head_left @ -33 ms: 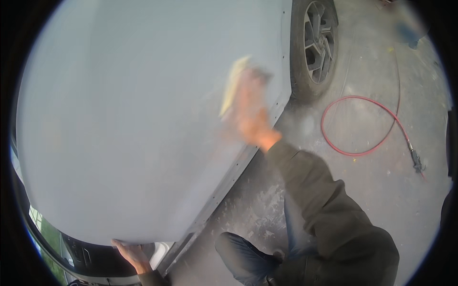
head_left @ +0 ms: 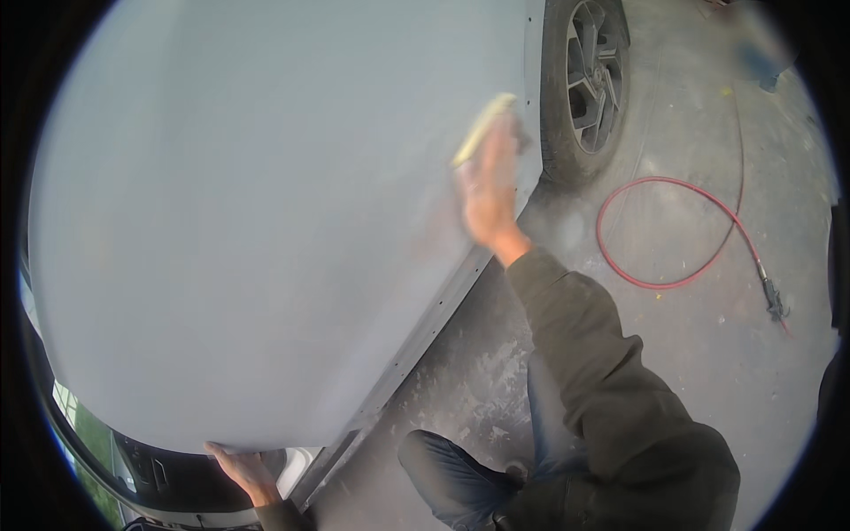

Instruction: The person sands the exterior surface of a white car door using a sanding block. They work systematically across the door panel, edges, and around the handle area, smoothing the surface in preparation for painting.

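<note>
Under my right hand (head_left: 492,190), a thin yellow sanding pad (head_left: 484,130) is pressed against the matte grey car door (head_left: 266,221), close to its lower edge near the wheel. The pad's yellow rim shows beside my fingers; the rest lies under them, slightly smeared by motion. At the bottom left, my left hand (head_left: 245,472) grips the door's near edge. Its thumb side shows at the edge, while the other fingers are hidden behind the panel. A faint reddish, rubbed-looking patch marks the grey surface beside my right wrist.
A car wheel (head_left: 591,84) stands just beyond the door. On the dusty concrete floor (head_left: 708,389) at right lies a looped red air hose (head_left: 670,285) with a dark nozzle (head_left: 775,299). My bent knee (head_left: 456,473) is below the door's lower edge. Someone's blurred leg shows far right.
My right hand has slid the sanding pad a little up and to the right along the door, toward the wheel. My left hand stays at the door edge.
</note>
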Tool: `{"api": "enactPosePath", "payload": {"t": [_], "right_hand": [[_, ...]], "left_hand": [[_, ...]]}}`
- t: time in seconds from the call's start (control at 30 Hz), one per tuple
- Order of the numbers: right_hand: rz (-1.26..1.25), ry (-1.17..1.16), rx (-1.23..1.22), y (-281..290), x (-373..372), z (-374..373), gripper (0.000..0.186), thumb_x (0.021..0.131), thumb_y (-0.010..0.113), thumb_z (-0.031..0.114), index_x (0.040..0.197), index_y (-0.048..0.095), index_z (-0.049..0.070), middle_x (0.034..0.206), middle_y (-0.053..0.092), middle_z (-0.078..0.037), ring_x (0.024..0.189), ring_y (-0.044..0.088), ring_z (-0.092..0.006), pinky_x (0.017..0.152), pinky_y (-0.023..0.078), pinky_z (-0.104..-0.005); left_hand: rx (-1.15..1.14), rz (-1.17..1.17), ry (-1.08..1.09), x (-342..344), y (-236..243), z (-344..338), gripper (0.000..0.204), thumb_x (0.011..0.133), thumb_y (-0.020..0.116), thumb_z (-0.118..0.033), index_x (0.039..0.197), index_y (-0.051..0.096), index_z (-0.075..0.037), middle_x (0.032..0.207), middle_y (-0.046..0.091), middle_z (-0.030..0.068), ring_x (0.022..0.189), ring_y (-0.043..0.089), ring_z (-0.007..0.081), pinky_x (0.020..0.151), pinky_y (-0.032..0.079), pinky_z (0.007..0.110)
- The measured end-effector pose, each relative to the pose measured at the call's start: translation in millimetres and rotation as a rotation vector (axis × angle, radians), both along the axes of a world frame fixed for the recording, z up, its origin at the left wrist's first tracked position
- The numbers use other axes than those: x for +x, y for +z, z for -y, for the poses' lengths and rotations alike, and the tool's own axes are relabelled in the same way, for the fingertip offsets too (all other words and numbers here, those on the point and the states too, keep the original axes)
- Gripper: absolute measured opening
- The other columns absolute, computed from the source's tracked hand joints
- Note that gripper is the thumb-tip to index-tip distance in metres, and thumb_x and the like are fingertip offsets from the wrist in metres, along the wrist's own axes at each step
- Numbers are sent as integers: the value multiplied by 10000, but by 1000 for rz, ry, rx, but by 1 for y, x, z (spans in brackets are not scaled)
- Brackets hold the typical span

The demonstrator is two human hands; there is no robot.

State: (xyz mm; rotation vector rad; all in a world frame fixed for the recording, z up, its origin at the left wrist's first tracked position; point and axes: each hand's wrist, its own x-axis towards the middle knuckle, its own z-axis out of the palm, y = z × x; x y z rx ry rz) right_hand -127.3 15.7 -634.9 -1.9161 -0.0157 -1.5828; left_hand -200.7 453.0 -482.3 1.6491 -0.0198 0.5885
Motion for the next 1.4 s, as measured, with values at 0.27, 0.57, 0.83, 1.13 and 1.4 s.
{"api": "enactPosePath", "payload": {"t": [0.27, 0.57, 0.83, 1.13, 1.4], "right_hand": [[-138, 217, -211, -65, -42, -182, 905, 981, 581, 612, 1614, 348, 8, 1679, 348, -196, 1557, 316, -376, 1280, 217, -558], [-175, -46, 362, -34, -8, 51, 912, 1039, 559, 354, 1621, 59, -140, 1705, 53, -356, 1603, 11, -487, 1285, -5, -612], [63, 64, -369, 10, -21, -165, 847, 947, 651, 578, 1531, 475, -10, 1637, 368, -263, 1577, 255, -405, 1266, 208, -614], [-32, -194, 309, 122, 12, 83, 906, 1031, 607, 348, 1651, 90, -63, 1722, 127, -288, 1610, 90, -448, 1288, 70, -611], [70, 165, -624, 130, -17, -105, 925, 951, 647, 561, 1634, 296, 44, 1711, 286, -158, 1594, 243, -333, 1293, 207, -538]], "left_hand": [[-19, 31, -44, 25, -1, -5, 749, 1140, 329, -541, 1590, 335, 58, 1642, 383, 168, 1495, 380, 285, 1258, 257, 430], [61, 125, -95, 27, -9, -35, 753, 1095, 496, -546, 1576, 375, 20, 1627, 418, 127, 1480, 403, 262, 1239, 296, 416], [-26, 128, -114, 30, -12, -11, 554, 1131, 489, -432, 1448, 477, 21, 1395, 594, 104, 1236, 582, 215, 1053, 483, 379], [-47, 199, -77, 24, -6, -16, 553, 1122, 519, -420, 1416, 505, 47, 1357, 616, 134, 1200, 608, 224, 1051, 487, 374], [-27, 125, -86, 44, -28, -31, 612, 1103, 550, -453, 1446, 509, 52, 1380, 625, 114, 1233, 603, 204, 1076, 456, 357]]}}
